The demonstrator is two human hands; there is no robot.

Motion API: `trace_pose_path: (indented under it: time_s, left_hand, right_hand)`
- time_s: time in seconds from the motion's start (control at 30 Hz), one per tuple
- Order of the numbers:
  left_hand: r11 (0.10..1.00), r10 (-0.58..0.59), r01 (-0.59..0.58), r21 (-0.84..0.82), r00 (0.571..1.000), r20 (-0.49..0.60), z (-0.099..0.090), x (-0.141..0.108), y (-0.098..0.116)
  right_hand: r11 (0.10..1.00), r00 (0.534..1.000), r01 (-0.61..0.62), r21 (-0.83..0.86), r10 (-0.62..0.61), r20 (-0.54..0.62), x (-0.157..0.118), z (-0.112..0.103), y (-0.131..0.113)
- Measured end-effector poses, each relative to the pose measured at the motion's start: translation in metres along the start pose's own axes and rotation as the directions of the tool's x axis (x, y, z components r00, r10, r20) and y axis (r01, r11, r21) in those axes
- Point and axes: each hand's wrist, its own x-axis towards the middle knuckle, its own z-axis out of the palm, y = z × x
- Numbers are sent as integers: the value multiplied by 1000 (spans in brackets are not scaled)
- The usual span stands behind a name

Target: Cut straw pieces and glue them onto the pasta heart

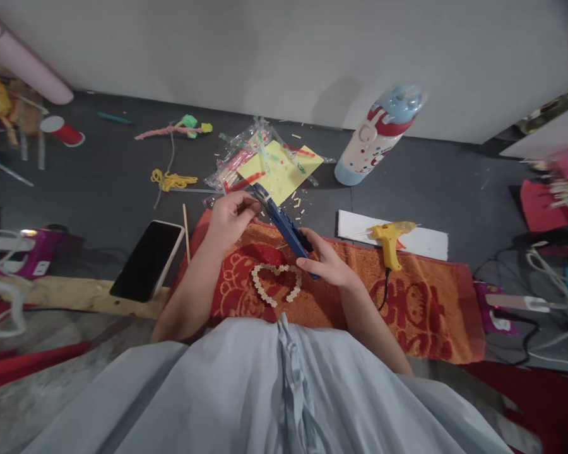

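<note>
My right hand (pixel 327 257) is wrapped around a blue-handled cutting tool (pixel 286 228), its head pointing up and left. Close to that head, my left hand (pixel 233 217) has thumb and fingers pinched together; whatever is between them is too small to make out. Below the tool, a heart outline of small pale pieces (pixel 264 296) lies on an orange and red towel (pixel 231 284), with a gap at its lower right. Short pale wooden bits (pixel 297 203) are scattered on the dark table just beyond the tool.
A yellow glue gun (pixel 389 243) rests on a white strip (pixel 426 243) at right. Behind stand a bottle (pixel 372 142) and yellow paper (pixel 279 170) with plastic packets. At left lie a phone (pixel 146 261), a thin wooden stick (pixel 186 230), yellow yarn (pixel 173 181) and a red thread spool (pixel 64 131).
</note>
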Motion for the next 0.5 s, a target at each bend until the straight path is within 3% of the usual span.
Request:
trace_pose_path:
  time_s: [0.13,0.23,0.33,0.5]
  left_hand:
    - [956,-220,237,-175,969,113,-2,1,4]
    - [933,-262,286,-218,956,133,-1,1,5]
    - [967,-192,198,-159,980,47,0,3,0]
    - [994,61,-55,97,996,-67,2,5,-8]
  right_hand:
    - [1000,1000,-20,13,20,4,0,-1,1]
    - [1000,1000,-24,11,24,-4,-1,-2,1]
    - [999,999,-35,-1,35,-14,-1,-2,1]
    - [999,998,-48,-4,48,-27,0,-2,3]
